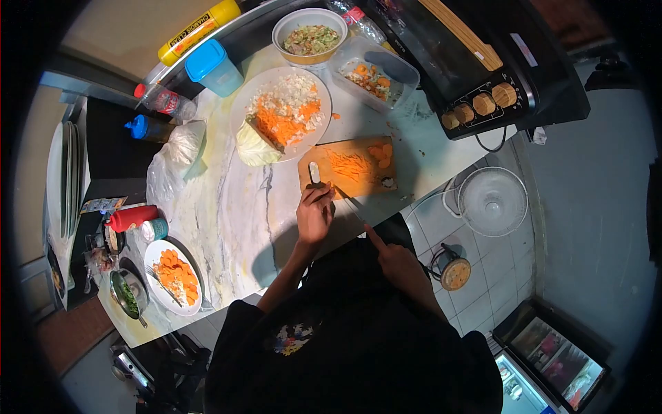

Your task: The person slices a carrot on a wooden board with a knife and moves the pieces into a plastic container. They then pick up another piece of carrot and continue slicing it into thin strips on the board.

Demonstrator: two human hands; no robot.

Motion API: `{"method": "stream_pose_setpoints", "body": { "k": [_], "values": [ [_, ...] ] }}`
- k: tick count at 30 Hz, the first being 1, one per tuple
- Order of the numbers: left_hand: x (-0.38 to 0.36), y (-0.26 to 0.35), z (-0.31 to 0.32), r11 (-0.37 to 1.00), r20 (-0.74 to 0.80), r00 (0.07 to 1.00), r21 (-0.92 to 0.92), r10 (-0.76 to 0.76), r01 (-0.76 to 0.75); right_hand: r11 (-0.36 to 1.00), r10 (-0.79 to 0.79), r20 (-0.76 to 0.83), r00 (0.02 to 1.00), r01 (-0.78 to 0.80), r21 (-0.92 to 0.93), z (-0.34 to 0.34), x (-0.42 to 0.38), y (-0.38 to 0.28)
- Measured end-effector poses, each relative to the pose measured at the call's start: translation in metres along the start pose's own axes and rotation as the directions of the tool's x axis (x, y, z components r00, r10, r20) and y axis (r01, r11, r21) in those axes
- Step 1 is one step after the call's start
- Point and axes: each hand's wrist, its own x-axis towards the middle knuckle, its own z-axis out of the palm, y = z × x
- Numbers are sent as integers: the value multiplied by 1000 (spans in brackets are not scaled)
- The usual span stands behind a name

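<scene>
My left hand (316,212) is closed at the near edge of the wooden cutting board (314,155), pinching a small orange piece of carrot (332,191). A knife (351,202) is gripped in my right hand (393,261), index finger stretched along it. Its blade slants up toward the left fingertips. On the board lie a heap of carrot strips (347,164) and several carrot slices (380,155). Behind the board, a large plate (241,103) bears shredded carrot (283,127), chopped white pieces (293,90) and a cabbage wedge (257,143).
Beyond the plate stand a bowl of chopped vegetables (310,41) and a clear plastic tub (396,65). A black oven (476,76) occupies the back right. At the left are a plate of carrot slices (195,303), a plastic bag (169,176) and bottles. A bucket (493,201) rests below.
</scene>
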Motion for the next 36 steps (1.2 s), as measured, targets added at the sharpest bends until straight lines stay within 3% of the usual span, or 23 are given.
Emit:
{"method": "stream_pose_setpoints", "body": {
  "k": [15,26,36],
  "values": [
    [-3,-8,8,998,-35,998,29,51,-50,997,35,77,996,-29,-70,-2,10,-17],
    [-2,-1,4,999,-8,1000,40,29,-29,959,-55,-148,987,11,-282,3,35,-22],
    [2,4,2,1000,-51,999,-16,2,-3,978,13,-185,983,-51,-202,0,32,-2]
  ]
}}
